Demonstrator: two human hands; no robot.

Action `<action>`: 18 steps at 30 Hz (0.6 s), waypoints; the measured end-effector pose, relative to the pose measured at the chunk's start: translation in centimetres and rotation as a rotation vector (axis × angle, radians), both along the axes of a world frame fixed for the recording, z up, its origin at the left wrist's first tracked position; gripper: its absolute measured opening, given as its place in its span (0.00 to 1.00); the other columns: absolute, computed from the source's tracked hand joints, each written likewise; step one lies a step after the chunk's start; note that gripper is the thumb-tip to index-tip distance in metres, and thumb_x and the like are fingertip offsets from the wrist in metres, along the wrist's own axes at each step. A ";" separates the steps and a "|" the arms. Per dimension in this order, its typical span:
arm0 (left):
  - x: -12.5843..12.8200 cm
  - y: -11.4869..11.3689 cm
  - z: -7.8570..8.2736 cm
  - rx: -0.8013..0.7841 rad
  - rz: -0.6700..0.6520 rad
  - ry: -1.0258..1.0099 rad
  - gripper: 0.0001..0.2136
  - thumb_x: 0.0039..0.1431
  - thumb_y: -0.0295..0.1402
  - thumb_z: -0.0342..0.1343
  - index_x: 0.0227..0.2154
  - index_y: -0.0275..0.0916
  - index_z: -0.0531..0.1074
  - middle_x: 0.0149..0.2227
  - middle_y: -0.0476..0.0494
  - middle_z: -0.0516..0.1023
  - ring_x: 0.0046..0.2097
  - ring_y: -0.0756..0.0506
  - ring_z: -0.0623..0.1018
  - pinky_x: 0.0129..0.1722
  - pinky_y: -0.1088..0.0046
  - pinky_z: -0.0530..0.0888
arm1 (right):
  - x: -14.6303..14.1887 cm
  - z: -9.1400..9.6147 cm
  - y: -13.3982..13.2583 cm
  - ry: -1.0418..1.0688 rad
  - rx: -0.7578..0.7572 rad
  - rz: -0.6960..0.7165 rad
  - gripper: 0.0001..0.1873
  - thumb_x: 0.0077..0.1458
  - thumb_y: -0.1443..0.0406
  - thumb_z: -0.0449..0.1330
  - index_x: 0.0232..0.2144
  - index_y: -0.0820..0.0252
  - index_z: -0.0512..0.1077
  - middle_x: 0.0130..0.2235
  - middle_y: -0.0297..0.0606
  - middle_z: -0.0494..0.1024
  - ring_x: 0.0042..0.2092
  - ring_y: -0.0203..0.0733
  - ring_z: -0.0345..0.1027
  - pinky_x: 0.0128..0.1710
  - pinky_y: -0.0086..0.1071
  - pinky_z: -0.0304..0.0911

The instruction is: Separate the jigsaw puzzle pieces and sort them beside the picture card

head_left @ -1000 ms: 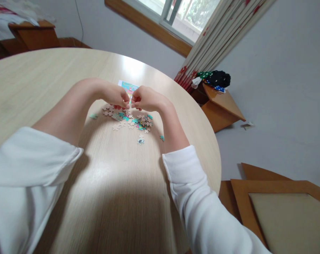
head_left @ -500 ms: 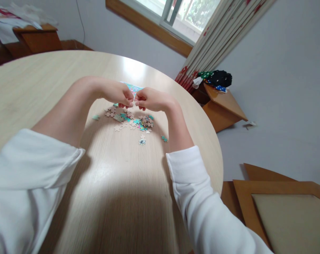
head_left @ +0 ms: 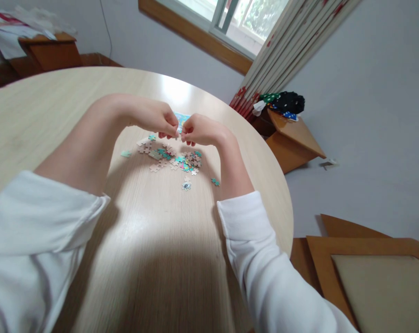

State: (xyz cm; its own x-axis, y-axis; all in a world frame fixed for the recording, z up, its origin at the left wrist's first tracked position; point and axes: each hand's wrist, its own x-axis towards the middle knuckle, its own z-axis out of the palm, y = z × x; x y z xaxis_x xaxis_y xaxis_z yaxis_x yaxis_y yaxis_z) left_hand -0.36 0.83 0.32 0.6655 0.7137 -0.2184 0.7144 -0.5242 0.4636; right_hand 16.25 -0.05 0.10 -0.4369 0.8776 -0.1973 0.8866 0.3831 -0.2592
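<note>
A heap of small jigsaw pieces (head_left: 175, 159) lies on the round pale wooden table (head_left: 57, 106), some face down, some showing teal and pink. Above the heap my left hand (head_left: 157, 119) and my right hand (head_left: 200, 131) meet fingertip to fingertip, both pinched closed on a tiny puzzle piece held between them. Behind the hands, partly hidden, lies a colourful picture card (head_left: 181, 118). Two single pieces sit apart: one (head_left: 186, 186) in front of the heap, one teal piece (head_left: 126, 153) to its left.
A wooden stool (head_left: 292, 138) with dark dotted cloth on it stands by the curtain (head_left: 286, 46) at the right. A wooden chair seat (head_left: 379, 282) is at the lower right. A wooden cabinet with papers (head_left: 43, 46) stands at the far left.
Both hands have risen slightly and shifted a little to the right above the heap, still pinched together. The pieces on the table have not moved.
</note>
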 end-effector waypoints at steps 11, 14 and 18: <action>-1.2 2.6 -2.5 0.105 -0.018 0.086 0.18 0.44 0.52 0.56 0.21 0.40 0.73 0.16 0.49 0.68 0.27 0.46 0.70 0.32 0.73 0.63 | -0.3 -1.0 0.1 -0.309 -0.134 -0.005 0.20 0.38 0.65 0.72 0.38 0.60 0.77 0.33 0.38 0.79 0.33 0.39 0.73 0.31 0.28 0.65; -1.1 2.5 -2.4 0.091 0.011 0.130 0.17 0.45 0.50 0.55 0.21 0.40 0.73 0.17 0.48 0.69 0.28 0.45 0.71 0.32 0.72 0.63 | -0.7 -1.5 0.2 -0.275 -0.184 -0.005 0.17 0.39 0.69 0.70 0.36 0.59 0.76 0.28 0.34 0.78 0.30 0.37 0.72 0.29 0.27 0.63; -0.9 2.2 -2.2 0.052 0.060 0.154 0.17 0.44 0.50 0.55 0.20 0.39 0.73 0.19 0.47 0.71 0.29 0.45 0.71 0.32 0.72 0.63 | -0.9 -1.9 0.5 -0.243 -0.129 0.010 0.13 0.39 0.74 0.67 0.31 0.59 0.76 0.22 0.33 0.75 0.28 0.38 0.70 0.27 0.28 0.61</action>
